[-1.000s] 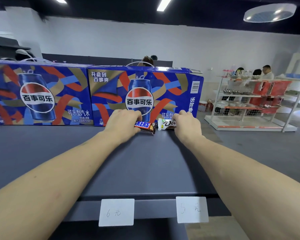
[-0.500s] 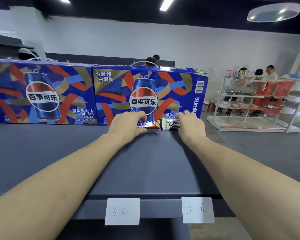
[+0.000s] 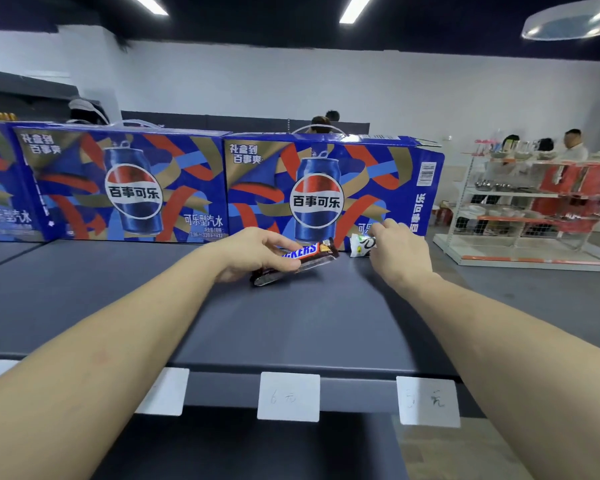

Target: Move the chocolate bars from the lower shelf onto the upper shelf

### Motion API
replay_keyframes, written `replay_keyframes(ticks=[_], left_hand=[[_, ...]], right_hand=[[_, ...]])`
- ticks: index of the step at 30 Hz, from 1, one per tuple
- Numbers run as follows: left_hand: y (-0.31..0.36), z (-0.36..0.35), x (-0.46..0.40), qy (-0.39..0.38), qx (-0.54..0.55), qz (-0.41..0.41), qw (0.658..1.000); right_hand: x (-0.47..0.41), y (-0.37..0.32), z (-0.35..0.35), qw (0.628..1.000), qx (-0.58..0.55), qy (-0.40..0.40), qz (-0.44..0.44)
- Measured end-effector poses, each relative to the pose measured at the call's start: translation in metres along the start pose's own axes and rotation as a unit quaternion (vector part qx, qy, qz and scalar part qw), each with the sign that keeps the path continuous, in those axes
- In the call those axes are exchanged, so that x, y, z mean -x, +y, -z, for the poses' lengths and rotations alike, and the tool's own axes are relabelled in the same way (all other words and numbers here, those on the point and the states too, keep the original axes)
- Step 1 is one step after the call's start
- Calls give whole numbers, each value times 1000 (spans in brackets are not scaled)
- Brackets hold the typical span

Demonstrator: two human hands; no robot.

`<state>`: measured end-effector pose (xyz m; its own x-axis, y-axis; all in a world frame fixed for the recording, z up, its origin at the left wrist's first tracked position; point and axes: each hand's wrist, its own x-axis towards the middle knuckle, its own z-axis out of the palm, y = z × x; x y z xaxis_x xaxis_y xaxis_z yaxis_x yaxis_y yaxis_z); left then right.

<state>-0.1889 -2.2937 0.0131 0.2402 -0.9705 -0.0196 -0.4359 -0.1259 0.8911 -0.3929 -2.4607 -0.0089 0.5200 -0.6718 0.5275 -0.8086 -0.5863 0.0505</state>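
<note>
Two hands on dark grey shelf, blue cola boxes behind, white-walled room

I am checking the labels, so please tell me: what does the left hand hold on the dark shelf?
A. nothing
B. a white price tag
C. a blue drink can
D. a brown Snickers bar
D: the left hand grips the brown Snickers bar, whose printed name shows beside the fingers, on the dark shelf.

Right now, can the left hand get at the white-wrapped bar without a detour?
Probably not. The left hand grips the Snickers bar, and the right hand already covers most of the white-wrapped bar, leaving only its left end exposed.
</note>
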Motion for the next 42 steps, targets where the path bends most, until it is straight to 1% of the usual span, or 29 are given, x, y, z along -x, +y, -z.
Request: replay_keyframes(ticks=[2,5,9,11,14,18,22,27,34,42], left_hand=[[0,2,4,-24,39,8,999],[1,4,8,-19,51,3,999],[3,3,7,29,-20,-28,999],[4,2,2,48,-76,-44,995],[2,-1,-11,68,-160,-66,983],[0,-7,-27,103,-246,-84,960],[3,-11,-41,134,-276,-104,946],[3,-12,-56,124,-286,-125,942],[-1,-16,-71,132,-321,-139,928],[2,-22,-73,145,-425,-165,878]], right_hand=[[2,-10,4,1000,-1,3,14],[4,-22,8,999,-9,3,44],[7,-25,11,999,-13,2,52],[9,-24,12,999,-12,-2,42],[12,-19,12,1000,-3,-5,26],[13,-13,11,1000,-2,-10,27],[11,-7,12,1000,9,-13,17],[7,3,10,1000,20,-14,10],[2,8,4,1000,25,-12,12],[-2,9,1,1000,18,-17,10]])
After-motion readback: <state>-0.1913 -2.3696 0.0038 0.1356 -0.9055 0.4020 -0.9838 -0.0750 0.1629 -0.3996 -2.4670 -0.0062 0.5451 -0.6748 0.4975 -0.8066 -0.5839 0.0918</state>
